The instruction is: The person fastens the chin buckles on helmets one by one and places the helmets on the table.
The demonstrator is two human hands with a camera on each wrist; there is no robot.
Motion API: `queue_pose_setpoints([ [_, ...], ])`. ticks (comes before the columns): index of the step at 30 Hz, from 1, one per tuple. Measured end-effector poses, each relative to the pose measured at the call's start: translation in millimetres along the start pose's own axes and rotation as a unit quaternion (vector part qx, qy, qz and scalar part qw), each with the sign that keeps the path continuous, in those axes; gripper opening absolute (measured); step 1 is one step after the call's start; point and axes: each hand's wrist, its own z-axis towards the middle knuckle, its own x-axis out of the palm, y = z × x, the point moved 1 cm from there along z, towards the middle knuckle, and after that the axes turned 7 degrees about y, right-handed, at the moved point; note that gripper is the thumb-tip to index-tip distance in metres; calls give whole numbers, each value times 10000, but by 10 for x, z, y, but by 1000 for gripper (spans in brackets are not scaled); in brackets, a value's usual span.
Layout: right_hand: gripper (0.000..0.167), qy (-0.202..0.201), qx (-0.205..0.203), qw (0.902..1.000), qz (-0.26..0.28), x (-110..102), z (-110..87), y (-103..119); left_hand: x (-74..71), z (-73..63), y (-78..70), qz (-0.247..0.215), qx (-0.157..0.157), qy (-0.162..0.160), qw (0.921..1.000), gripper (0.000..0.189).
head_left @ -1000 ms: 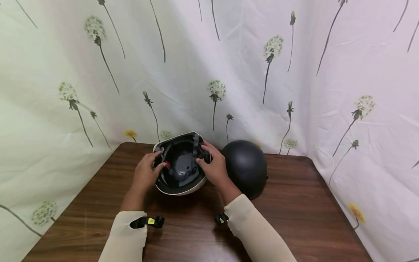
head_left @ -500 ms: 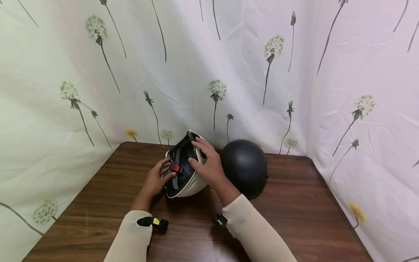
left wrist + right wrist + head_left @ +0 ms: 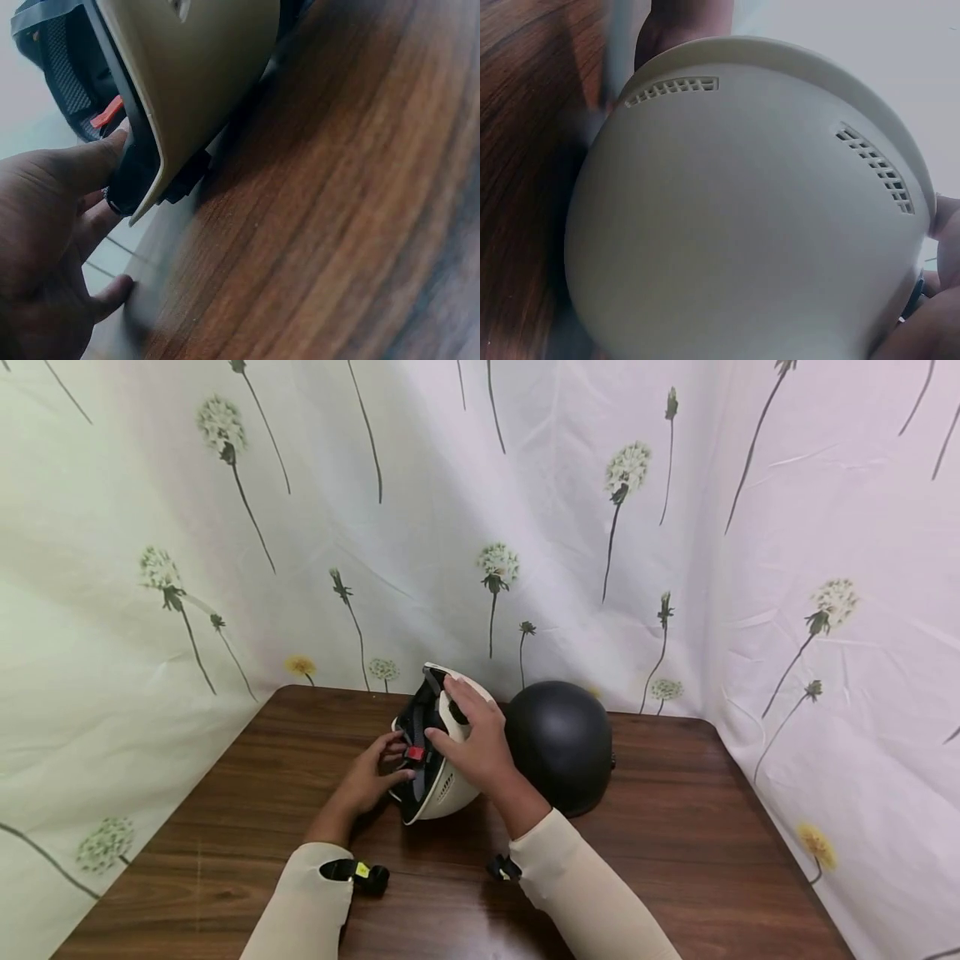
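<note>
A cream helmet (image 3: 453, 795) lies tilted on its side on the table, its black lined inside turned to the left. Inside it a red buckle piece (image 3: 415, 752) shows on the dark straps. My left hand (image 3: 366, 778) holds the lower left rim, its thumb at the inner edge in the left wrist view. Across the upper right rim, my right hand (image 3: 480, 742) grips with its fingers on the shell and its thumb towards the opening. Vent slots (image 3: 877, 169) mark the smooth shell in the right wrist view. Its far side is hidden.
A matte black helmet (image 3: 558, 747) sits dome up, close to the right of the cream one. Both are on a dark wood table (image 3: 675, 843). A white cloth with dandelion prints (image 3: 420, 527) hangs behind and at both sides.
The cream helmet has turned from its opening facing me to facing left, showing more shell. My left hand has moved right and slightly down along with it; the black helmet stays put.
</note>
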Motion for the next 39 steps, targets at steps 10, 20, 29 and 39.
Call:
queue_pose_setpoints([
  [10, 71, 462, -38, 9989, 68, -90, -84, -20, 29, -9, -32, -73, -39, 154, 9998, 73],
  [20, 81, 360, 688, 9963, 363, -154, -167, -90, 107, 0, -62, -334, 12, 297, 9990, 74],
  [29, 81, 350, 873, 9954, 184, -101, -176, -119, 78, 13, -55, -164, -183, 429, 9988, 71],
  [39, 86, 403, 775, 9960, -183, -118, -177, -108, 56, -20, -111, -348, -180, 822, 9958, 61],
])
